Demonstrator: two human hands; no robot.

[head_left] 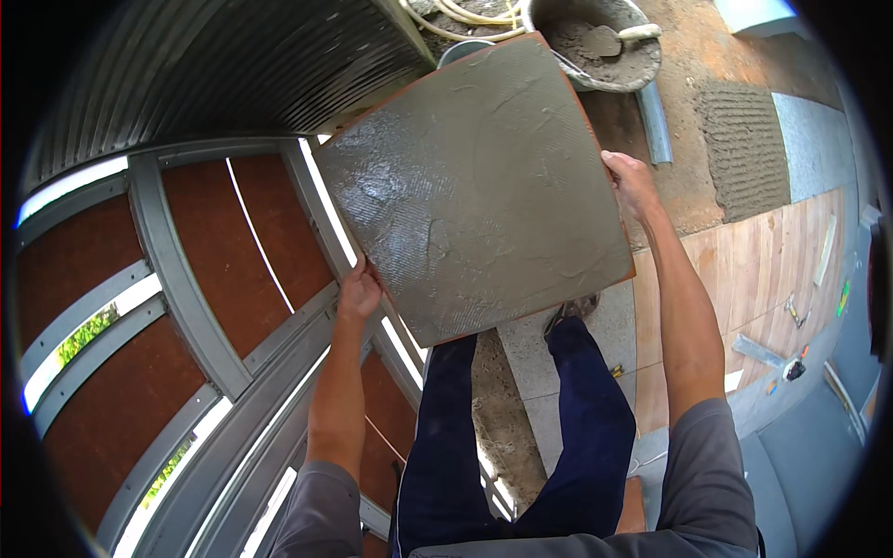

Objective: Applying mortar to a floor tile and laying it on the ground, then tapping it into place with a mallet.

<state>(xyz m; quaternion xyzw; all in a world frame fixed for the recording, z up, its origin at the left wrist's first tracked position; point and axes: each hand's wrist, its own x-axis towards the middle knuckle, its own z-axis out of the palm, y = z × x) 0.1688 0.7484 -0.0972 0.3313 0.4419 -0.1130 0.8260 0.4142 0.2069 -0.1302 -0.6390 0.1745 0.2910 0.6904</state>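
Between my two hands is a large square tile, its upper face coated with wet grey mortar and its thin edge orange-brown. My left hand grips the tile's left edge near the lower corner. On the opposite side, my right hand is closed round the right edge, thumb on top. The tile is held up in front of my legs and hides part of the ground below. Fingers under the tile are out of sight.
A bucket of mortar with a trowel in it stands beyond the tile. Combed mortar lies at the right, beside wood-look tiles. A hammer lies on them. A metal-framed gate borders my left.
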